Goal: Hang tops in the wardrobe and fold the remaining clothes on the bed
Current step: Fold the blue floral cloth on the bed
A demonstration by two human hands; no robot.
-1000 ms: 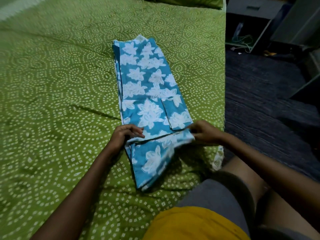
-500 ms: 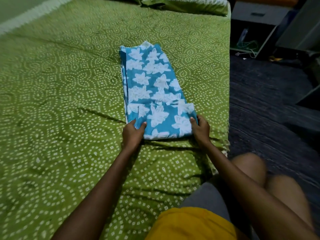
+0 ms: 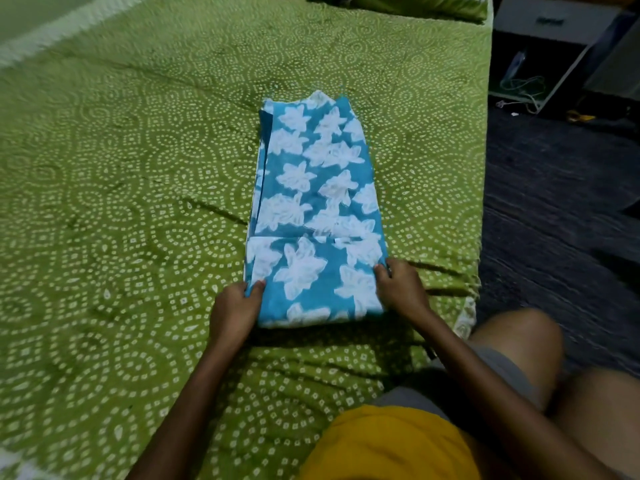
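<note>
A blue garment with white flowers (image 3: 311,188) lies folded into a long narrow strip on the green patterned bed (image 3: 121,202), near the bed's right side. Its near end is turned over onto itself. My left hand (image 3: 237,306) grips the left side of that near fold, thumb on top. At the fold's right side, my right hand (image 3: 401,289) holds the cloth with curled fingers.
A green pillow (image 3: 415,5) lies at the head of the bed. Right of the bed runs a dark floor (image 3: 554,202) with a grey cabinet (image 3: 550,22) and cables. My knees and yellow shirt fill the lower right.
The loose near end of the garment was folded up onto the strip. Both hands moved forward with it and now hold the sides of the new fold.
</note>
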